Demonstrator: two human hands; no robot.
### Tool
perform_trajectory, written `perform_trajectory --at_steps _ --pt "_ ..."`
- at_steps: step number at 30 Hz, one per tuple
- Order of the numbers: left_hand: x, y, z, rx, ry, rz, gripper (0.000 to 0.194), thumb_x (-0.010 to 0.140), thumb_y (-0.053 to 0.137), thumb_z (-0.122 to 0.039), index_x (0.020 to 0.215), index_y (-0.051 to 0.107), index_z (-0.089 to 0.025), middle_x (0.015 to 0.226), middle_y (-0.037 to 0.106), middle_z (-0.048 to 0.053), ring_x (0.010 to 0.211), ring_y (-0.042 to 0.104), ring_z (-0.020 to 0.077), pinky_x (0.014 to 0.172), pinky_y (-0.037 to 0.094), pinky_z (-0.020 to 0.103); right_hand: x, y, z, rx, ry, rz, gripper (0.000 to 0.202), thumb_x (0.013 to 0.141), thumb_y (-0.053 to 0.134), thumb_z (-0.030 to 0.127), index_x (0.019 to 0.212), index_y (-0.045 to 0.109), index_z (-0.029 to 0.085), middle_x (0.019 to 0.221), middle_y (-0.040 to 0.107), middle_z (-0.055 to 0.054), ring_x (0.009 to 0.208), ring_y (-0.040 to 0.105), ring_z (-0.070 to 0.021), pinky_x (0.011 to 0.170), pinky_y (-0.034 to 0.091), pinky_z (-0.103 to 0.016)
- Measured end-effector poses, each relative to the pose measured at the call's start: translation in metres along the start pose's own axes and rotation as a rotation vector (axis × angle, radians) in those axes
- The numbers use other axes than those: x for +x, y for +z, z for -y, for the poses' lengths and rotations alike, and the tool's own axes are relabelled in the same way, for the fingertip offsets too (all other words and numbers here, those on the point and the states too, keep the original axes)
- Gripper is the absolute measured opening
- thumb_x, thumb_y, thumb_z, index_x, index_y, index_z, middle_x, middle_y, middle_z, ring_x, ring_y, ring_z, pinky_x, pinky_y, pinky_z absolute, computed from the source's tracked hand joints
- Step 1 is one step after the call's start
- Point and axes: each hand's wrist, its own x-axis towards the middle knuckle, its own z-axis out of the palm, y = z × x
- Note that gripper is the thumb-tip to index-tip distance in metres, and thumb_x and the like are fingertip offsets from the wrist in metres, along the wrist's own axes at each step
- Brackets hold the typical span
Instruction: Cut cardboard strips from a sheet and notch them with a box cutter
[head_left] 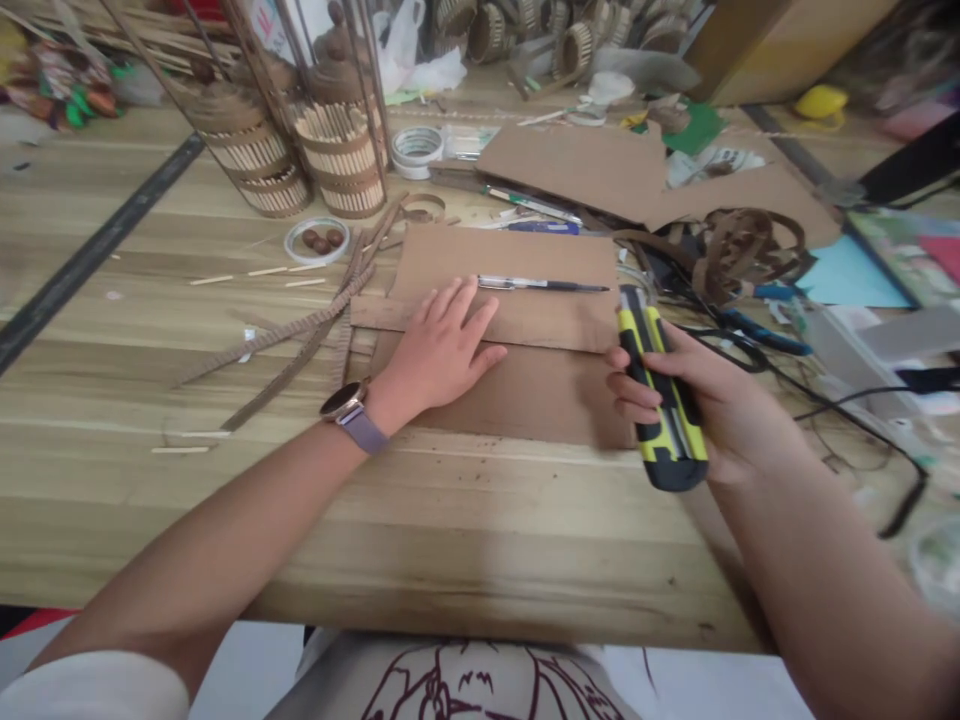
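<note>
The left hand [446, 345] lies flat on the cardboard [517, 320], with its fingers spread and nothing gripped. The right hand [701, 375] is closed around a yellow and black utility knife [675, 440], held above the right edge of the cardboard; whether the blade is out, one cannot tell. A pen [540, 284] lies on the cardboard, just beyond the left fingertips. To the left of this hand are brown corrugated strips [300, 318], and farther beyond it stands a roll of tape [417, 150].

The cardboard should be light and rather stiff, but it probably bends or creases under hard pressure. It seems not slippery, yet a thin sheet can slide, so a flat palm away from the cutting edge would be the better hold. The knife looks solid and moderately light; its dark parts are probably grippy, and the middle of the handle, behind the front end, is the safe place to take it.
</note>
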Motion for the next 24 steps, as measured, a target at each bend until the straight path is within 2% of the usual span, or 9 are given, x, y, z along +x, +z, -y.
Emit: perform_trajectory --at_steps 3,10,13,16,18,20,22,24 --pt "0.000 0.002 0.002 -0.021 0.021 -0.032 0.059 0.103 0.043 -0.045 0.148 0.045 -0.006 0.161 0.030 0.028 0.151 0.028 0.0391 0.122 0.024 0.057 0.004 0.013 0.003 -0.002 -0.030 -0.004 0.025 0.076 0.066 0.019 0.094 0.049 0.024 0.080 0.062 0.005 0.051 0.047 -0.0067 0.043 0.040 -0.020" --pt "0.000 0.007 0.008 -0.034 0.036 -0.054 0.060 0.102 0.042 -0.044 0.147 0.045 -0.003 0.160 0.031 0.028 0.151 0.026 0.0415 0.122 0.024 0.059 0.017 0.041 0.014 0.035 -0.070 -0.005 0.017 0.086 0.059 0.018 0.099 0.048 0.022 0.077 0.062 0.006 0.051 0.053 -0.0061 0.044 0.046 -0.017" --pt "0.000 0.007 0.008 -0.046 0.034 -0.067 0.059 0.103 0.037 -0.043 0.146 0.046 -0.004 0.160 0.033 0.026 0.151 0.025 0.0408 0.122 0.023 0.059 0.016 0.046 0.014 -0.016 -0.061 0.017 0.015 0.088 0.058 0.022 0.100 0.049 0.023 0.078 0.063 0.005 0.050 0.054 -0.0068 0.045 0.047 -0.019" --pt "0.000 0.007 0.008 -0.050 0.020 -0.072 0.057 0.104 0.034 -0.040 0.147 0.046 -0.004 0.160 0.033 0.025 0.152 0.025 0.0399 0.123 0.023 0.059 0.012 0.041 0.011 -0.150 -0.029 0.050 0.021 0.087 0.063 0.031 0.101 0.050 0.023 0.079 0.063 0.004 0.050 0.056 -0.0080 0.044 0.046 -0.021" --pt "-0.001 0.007 0.007 -0.042 0.023 -0.074 0.056 0.104 0.034 -0.040 0.147 0.045 -0.005 0.161 0.033 0.024 0.152 0.025 0.0388 0.122 0.024 0.058 0.008 0.032 0.009 -0.288 0.005 0.089 0.026 0.087 0.065 0.040 0.100 0.051 0.023 0.079 0.063 0.004 0.051 0.057 -0.0089 0.043 0.044 -0.022" --pt "-0.001 0.007 0.006 -0.022 0.030 -0.079 0.055 0.105 0.035 -0.040 0.147 0.045 -0.006 0.160 0.035 0.025 0.152 0.026 0.0377 0.121 0.027 0.058 0.005 0.025 0.010 -0.541 0.041 0.174 0.029 0.090 0.061 0.049 0.095 0.051 0.022 0.077 0.063 0.003 0.053 0.058 -0.0103 0.046 0.044 -0.023" --pt "-0.001 0.008 0.005 -0.015 0.023 -0.085 0.055 0.104 0.038 -0.041 0.147 0.046 -0.006 0.159 0.035 0.025 0.152 0.027 0.0379 0.122 0.027 0.057 0.002 0.021 0.012 -0.917 0.013 0.321 0.028 0.097 0.051 0.049 0.088 0.053 0.022 0.075 0.063 0.001 0.060 0.060 -0.0122 0.054 0.046 -0.025" --pt "-0.001 0.009 0.004 -0.022 0.019 -0.093 0.056 0.103 0.043 -0.041 0.146 0.047 -0.006 0.160 0.034 0.026 0.151 0.028 0.0387 0.122 0.026 0.057 0.000 0.024 0.013 -1.304 -0.042 0.425 0.027 0.100 0.044 0.042 0.085 0.054 0.021 0.074 0.065 -0.001 0.065 0.061 -0.0144 0.058 0.044 -0.026"
